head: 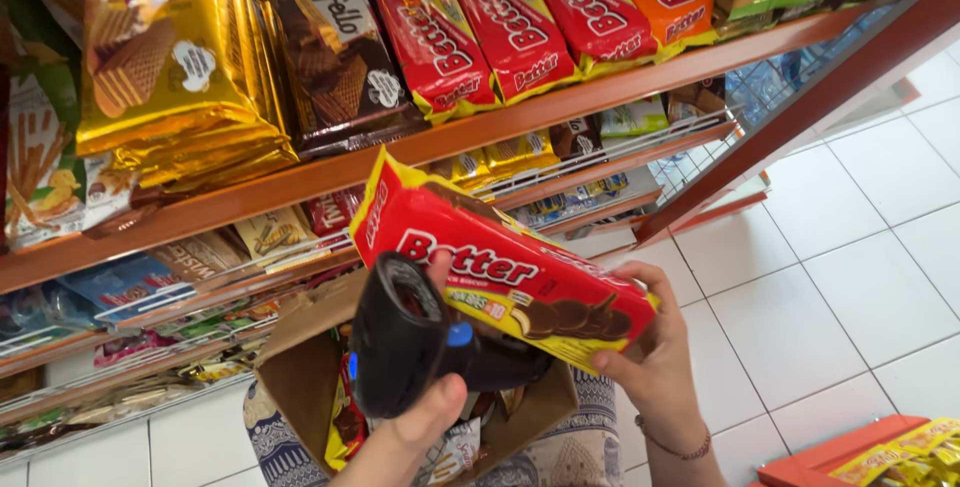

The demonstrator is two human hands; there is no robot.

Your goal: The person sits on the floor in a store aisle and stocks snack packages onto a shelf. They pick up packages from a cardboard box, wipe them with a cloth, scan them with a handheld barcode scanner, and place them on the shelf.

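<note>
My right hand (655,357) holds a long red and yellow biscuit pack (500,262) from below, tilted across the middle of the view. My left hand (425,417) grips a black handheld scanner (400,342) with a blue button, its round head pointed up at the pack's underside and almost touching it. Below both hands a brown cardboard box (300,367) sits open with several snack packets inside.
A wooden shelf (560,107) carries gold, brown, red and orange biscuit packs. Lower wire-fronted shelves (600,152) hold smaller packets. White floor tiles (840,277) lie to the right. An orange crate (860,452) with yellow packets sits at the bottom right.
</note>
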